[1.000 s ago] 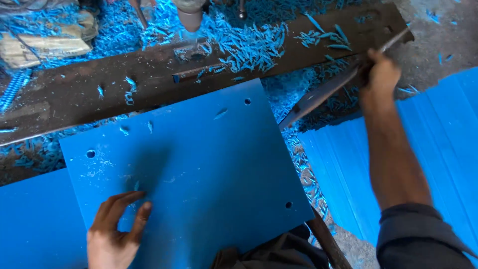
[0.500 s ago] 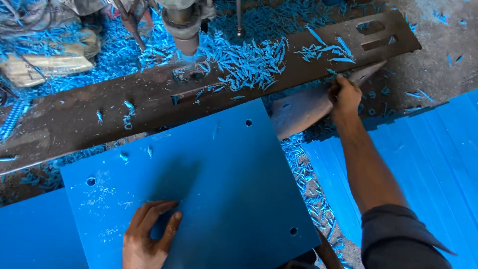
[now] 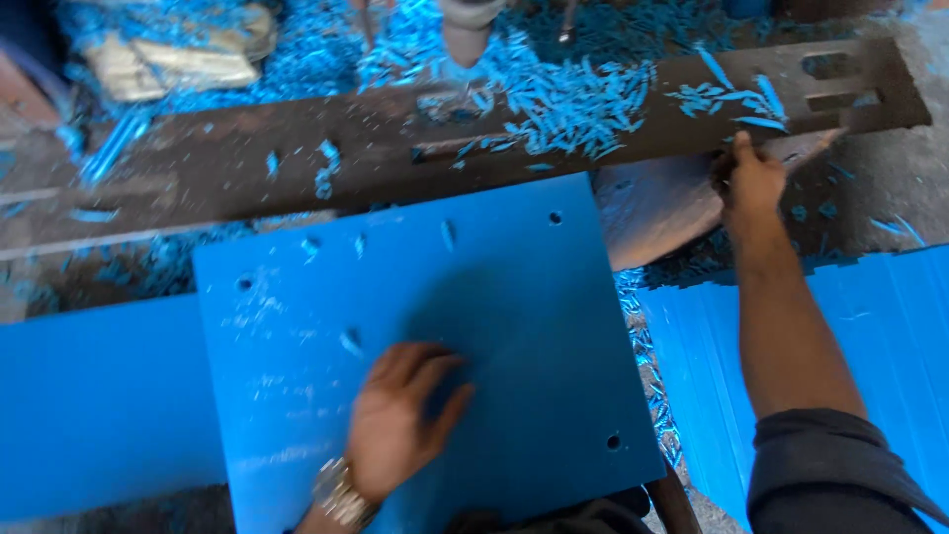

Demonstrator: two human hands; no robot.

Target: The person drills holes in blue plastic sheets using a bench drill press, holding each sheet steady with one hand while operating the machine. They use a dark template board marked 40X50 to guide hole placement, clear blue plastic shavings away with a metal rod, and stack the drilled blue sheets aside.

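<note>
A square blue plastic sheet (image 3: 514,297) with small drilled holes near its corners lies in front of me. My left hand (image 3: 400,420) rests flat on it, fingers spread, a watch on the wrist. My right hand (image 3: 753,178) reaches far right and grips the edge of a worn brownish flat board (image 3: 652,203) that lies partly under the long dark metal plate (image 3: 297,168). Blue plastic shavings (image 3: 573,99) cover that plate.
A drill bit and chuck (image 3: 467,35) hang over the metal plate at the top. More blue sheets lie at the left (image 3: 89,396) and stacked at the right (image 3: 890,336). A pale wooden block (image 3: 168,64) sits at the top left.
My left hand has slid rightward across the blue sheet. My right hand has drawn the brownish board down and left, so it lies flatter beside the sheet.
</note>
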